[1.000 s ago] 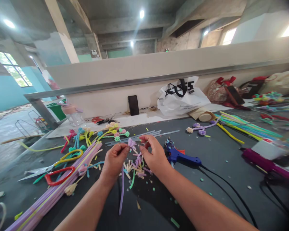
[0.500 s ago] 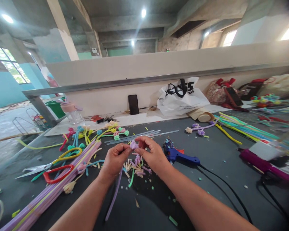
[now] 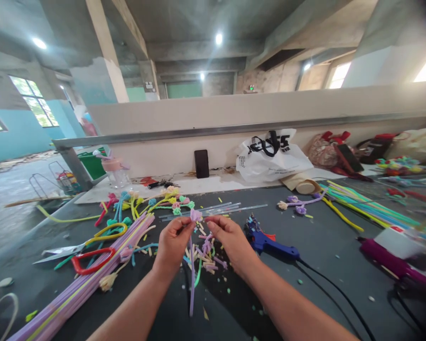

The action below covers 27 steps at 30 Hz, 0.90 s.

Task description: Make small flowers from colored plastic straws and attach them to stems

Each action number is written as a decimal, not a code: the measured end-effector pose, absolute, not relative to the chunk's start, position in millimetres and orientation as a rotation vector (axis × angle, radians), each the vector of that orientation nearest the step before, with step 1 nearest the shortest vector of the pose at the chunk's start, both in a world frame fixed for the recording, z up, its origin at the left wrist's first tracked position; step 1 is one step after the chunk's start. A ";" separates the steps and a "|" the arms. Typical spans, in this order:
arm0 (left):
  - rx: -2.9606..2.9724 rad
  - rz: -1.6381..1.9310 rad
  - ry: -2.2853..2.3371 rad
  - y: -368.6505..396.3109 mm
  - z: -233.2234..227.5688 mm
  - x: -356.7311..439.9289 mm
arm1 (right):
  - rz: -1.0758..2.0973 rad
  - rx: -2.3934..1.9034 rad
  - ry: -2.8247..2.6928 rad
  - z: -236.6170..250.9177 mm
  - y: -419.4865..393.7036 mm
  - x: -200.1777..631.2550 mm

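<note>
2 bare hands (image 3: 173, 240) and 2 forearms (image 3: 135, 298) (bare too, slimmer toward the hands)

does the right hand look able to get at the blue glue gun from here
Probably yes: the blue glue gun lies close by, just to the right of the right hand, and nothing seems to cover its handle.

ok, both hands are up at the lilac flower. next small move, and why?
Probably ease the right hand in to steady the lilac fuzzy flower head: the left hand pinches it near its base, the thin purple fuzzy stem hangs below, and the right hand sits close beside the head with no clear grip on it.
</note>
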<state>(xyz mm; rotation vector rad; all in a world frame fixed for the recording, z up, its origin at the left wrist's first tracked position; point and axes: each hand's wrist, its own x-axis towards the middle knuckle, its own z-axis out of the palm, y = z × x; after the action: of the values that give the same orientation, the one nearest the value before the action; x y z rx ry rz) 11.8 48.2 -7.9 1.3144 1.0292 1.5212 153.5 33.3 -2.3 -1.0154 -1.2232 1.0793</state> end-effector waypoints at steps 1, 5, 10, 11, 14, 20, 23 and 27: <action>1.321 1.523 1.028 47.4 -7.9 12.7 | 1.110 -1.027 -1.240 -3.4 32.6 151.9; 1.165 1.255 0.838 41.3 -6.1 17.1 | 1.072 -0.922 -1.348 -1.8 27.5 146.9; 0.911 1.003 0.576 39.4 -8.8 15.9 | 1.057 -0.852 -1.433 5.7 22.1 148.3; 0.903 0.972 0.564 39.6 -10.1 15.4 | 1.039 -0.858 -1.436 6.3 21.6 148.7; 0.928 0.869 0.557 38.5 -12.8 15.8 | 1.002 -0.909 -1.382 6.8 21.4 148.8; 0.904 0.855 0.510 37.3 -10.3 15.8 | 1.100 -0.977 -1.165 5.6 24.2 148.8; 0.884 0.939 0.506 41.3 -7.1 10.8 | 1.144 -1.004 -1.063 5.5 25.4 149.6; 0.901 1.014 0.489 45.3 -4.1 5.6 | 1.243 -1.011 -1.086 8.0 23.8 149.0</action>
<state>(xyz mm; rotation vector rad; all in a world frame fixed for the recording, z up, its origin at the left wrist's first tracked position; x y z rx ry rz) 5.6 45.3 -4.1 0.9014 0.4892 1.0137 149.0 23.8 8.0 -1.0111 -1.0862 1.2427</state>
